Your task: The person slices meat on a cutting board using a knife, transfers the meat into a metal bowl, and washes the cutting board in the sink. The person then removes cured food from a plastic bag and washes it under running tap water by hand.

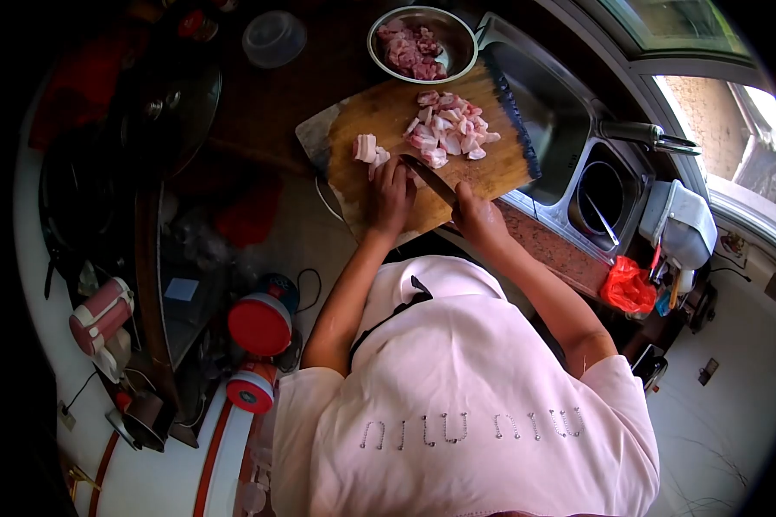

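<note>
A wooden cutting board [366, 112] lies tilted in view at the top middle. My right hand [479, 214] grips the handle of a knife [431, 179], whose blade points up and left toward my other hand. My left hand [391, 196] has its fingers bent down on a piece of raw meat, mostly hidden under them, right beside the blade tip. Just beyond those fingers sit a few pale chunks of meat [366, 147]. A larger heap of cut pink and white meat [450, 127] rests farther back on the board.
Behind the board stands a metal bowl [469, 52] with reddish meat. A steel sink [543, 90] adjoins on the right, with a dark pot [598, 196] in it. A clear plastic tub [273, 40] is at the back left, a red bag [629, 287] on the right counter.
</note>
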### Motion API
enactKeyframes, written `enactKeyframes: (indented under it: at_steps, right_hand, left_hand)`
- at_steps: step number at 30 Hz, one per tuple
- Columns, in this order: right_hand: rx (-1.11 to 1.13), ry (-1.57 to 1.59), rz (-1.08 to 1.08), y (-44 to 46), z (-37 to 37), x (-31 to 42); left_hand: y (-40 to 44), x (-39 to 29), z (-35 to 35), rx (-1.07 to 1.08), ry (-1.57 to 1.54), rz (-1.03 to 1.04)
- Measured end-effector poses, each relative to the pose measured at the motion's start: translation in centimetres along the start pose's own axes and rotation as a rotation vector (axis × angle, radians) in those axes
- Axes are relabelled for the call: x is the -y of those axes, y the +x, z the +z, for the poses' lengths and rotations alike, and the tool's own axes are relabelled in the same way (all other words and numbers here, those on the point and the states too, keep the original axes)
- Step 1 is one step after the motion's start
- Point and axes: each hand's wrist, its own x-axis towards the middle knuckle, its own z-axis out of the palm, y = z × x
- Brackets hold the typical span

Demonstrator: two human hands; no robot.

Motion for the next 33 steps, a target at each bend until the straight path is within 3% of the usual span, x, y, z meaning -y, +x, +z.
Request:
enactKeyframes:
  at_steps: [6, 9, 14, 17, 22, 26, 33]
  right_hand:
    - [0.024, 0.062, -0.039, 2.0, 0.0, 0.7]
    - [0.023, -0.016, 0.046, 4.1, 1.1, 1.6]
    - [-0.091, 0.064, -0.081, 7.1, 3.2, 3.7]
    - [-0.071, 0.021, -0.082, 5.3, 3.1, 2.7]
    - [0.051, -0.046, 0.032, 2.5, 2.7, 1.0]
    - [-0.162, 0.042, -0.118, 5.8, 4.7, 1.8]
    - [0.01, -0.023, -0.062, 3.6, 1.8, -0.5]
  left_hand:
    - [-0.2, 1.1, 0.6, -0.018, 0.011, -0.001]
    - [-0.1, 1.4, 0.7, -0.026, 0.002, -0.002]
    - [0.0, 1.9, 0.9, -0.03, -0.043, 0.042]
    - [0.3, 1.9, 0.6, -0.029, 0.046, 0.164]
    - [0.2, 1.1, 0.8, -0.066, 0.037, 0.046]
    - [0.7, 1.4, 1.0, -0.054, -0.005, 0.045]
    - [-0.2, 1.8, 0.3, 0.05, 0.047, 0.011]
